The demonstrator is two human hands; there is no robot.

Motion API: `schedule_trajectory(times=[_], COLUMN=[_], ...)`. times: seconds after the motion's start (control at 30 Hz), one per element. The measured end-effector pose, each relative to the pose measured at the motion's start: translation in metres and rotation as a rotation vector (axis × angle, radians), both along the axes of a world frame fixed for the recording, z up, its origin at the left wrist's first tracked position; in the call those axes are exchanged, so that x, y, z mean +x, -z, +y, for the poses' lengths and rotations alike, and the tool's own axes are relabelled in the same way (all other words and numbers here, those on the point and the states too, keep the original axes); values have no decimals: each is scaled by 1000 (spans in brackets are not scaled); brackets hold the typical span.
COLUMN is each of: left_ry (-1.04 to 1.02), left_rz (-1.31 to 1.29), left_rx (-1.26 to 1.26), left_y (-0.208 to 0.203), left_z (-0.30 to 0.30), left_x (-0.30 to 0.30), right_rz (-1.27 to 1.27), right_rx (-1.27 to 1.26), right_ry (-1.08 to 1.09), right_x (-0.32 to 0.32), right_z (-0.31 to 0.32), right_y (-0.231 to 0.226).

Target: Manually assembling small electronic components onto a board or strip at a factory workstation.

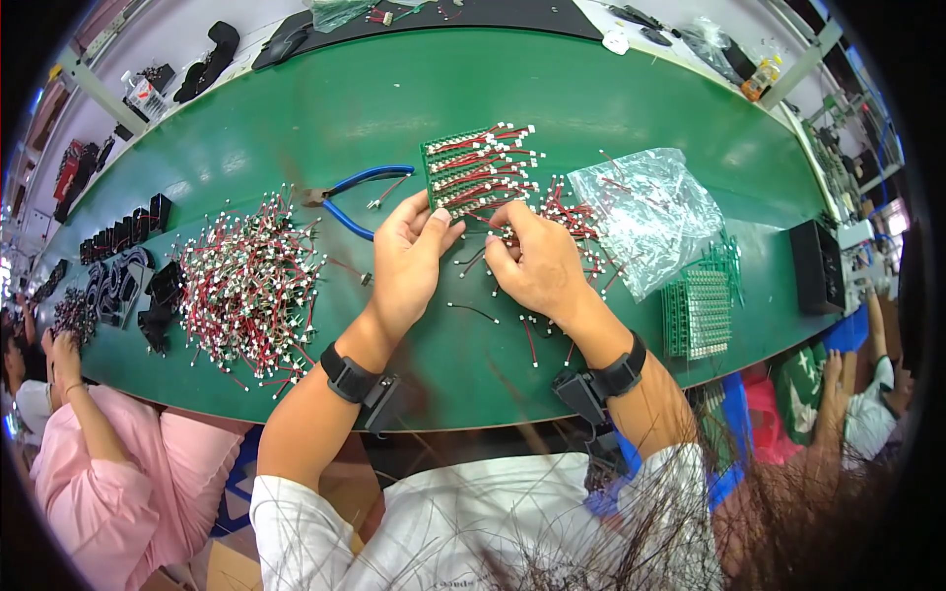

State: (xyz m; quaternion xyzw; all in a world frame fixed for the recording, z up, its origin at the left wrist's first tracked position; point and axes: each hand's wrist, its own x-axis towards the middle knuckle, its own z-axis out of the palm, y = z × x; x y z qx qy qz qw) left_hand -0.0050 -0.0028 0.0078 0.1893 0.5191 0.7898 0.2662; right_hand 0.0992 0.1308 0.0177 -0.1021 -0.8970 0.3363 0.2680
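A green circuit board [476, 167] with several red and black wire leads plugged into it lies on the green table [325, 108]. My left hand [407, 258] holds its near left edge with the fingertips. My right hand [532, 264] sits just right of it, fingers pinched on a small wire lead [498, 233] at the board's near edge. Loose wire leads [572, 219] lie scattered around and behind my right hand. Both wrists wear black bands.
A big heap of red-black wire leads [248, 286] lies at left, blue-handled pliers [353, 194] beyond it. A clear plastic bag [650, 212] and stacked green boards [698, 310] lie at right, a black box [816, 266] further right. Other people sit at both sides.
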Motion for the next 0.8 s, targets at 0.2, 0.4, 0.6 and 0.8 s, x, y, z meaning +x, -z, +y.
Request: schedule_trajectory(times=[0.2, 0.4, 0.6, 0.8], left_ry=[-16, -62, -43, 53], left_rz=[-54, -102, -119, -143], left_rx=[18, 66, 98, 121], left_y=[-1, -3, -2, -4], left_z=[-1, -4, -5, -4], left_x=[-3, -7, -7, -2], right_rz=[-17, -57, 15, 101], right_rx=[15, 90, -99, -158], right_ry=[-29, -11, -227, -282], right_x=[-1, 0, 5, 4], right_z=[3, 6, 1, -5], right_y=[3, 2, -8, -7])
